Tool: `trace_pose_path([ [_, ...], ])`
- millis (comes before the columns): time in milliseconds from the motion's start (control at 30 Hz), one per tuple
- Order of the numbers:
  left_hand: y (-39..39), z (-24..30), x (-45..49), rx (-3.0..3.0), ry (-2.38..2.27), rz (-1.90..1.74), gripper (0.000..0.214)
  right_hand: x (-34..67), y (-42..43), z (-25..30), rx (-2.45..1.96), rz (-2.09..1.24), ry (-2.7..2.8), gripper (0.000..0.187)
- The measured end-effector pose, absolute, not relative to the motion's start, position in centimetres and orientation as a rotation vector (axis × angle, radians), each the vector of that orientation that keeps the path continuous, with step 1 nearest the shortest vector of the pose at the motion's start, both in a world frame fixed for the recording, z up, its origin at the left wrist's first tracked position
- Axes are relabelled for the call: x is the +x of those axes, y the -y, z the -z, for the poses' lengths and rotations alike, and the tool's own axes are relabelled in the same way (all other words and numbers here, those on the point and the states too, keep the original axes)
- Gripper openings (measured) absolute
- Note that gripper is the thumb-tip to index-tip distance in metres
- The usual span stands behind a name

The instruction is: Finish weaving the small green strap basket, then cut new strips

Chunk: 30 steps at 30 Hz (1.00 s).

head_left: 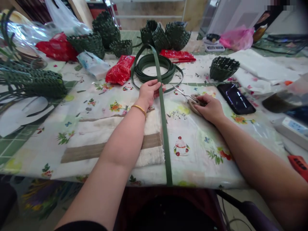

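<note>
My left hand [148, 93] grips a long flat green plastic strap [165, 141], which runs from the far side of the table down over the front edge. A gold bangle [139, 109] circles that wrist. My right hand [208, 108] is shut on a pair of scissors [192, 102] with beige handles, their metal blades pointing left toward the strap and apart from it. Behind the hands lies a coil of the same green strap [154, 72]. A black smartphone [235, 98] lies just beyond my right hand.
Woven green baskets [106, 30] and a flat woven piece [33, 82] stand along the back and left of the floral tablecloth [192, 150]. Red bags [120, 70], a folded beige-striped cloth [110, 144] and a power strip [295, 128] lie around.
</note>
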<state>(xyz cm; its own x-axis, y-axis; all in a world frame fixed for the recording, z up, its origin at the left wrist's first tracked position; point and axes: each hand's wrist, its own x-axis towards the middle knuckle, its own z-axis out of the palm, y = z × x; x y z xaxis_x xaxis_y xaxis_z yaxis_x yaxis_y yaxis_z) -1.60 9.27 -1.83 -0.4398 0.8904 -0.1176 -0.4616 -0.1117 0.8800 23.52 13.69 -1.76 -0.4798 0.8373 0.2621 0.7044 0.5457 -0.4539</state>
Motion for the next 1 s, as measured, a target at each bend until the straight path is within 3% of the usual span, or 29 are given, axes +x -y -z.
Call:
trace_pose_path([
  [467,-9.2,1.9,-1.5,0.605,-1.181,-1.763,0.010,23.4,-13.3,2.3,-1.183,-0.327,2.324,0.031],
  [600,-9.2,1.9,-1.6,0.603,-1.163,-1.781,0.009,24.5,-13.1,1.5,-1.060,-0.603,2.318,0.033],
  [800,-9.2,1.8,-1.8,0.575,-1.143,-1.787,0.010,25.5,-10.8,-2.8,-0.456,-1.554,2.811,0.046],
  [1000,-9.2,1.8,-1.8,0.554,-1.123,-1.785,0.010,23.5,-7.8,-3.3,-0.032,-1.320,3.184,0.033],
])
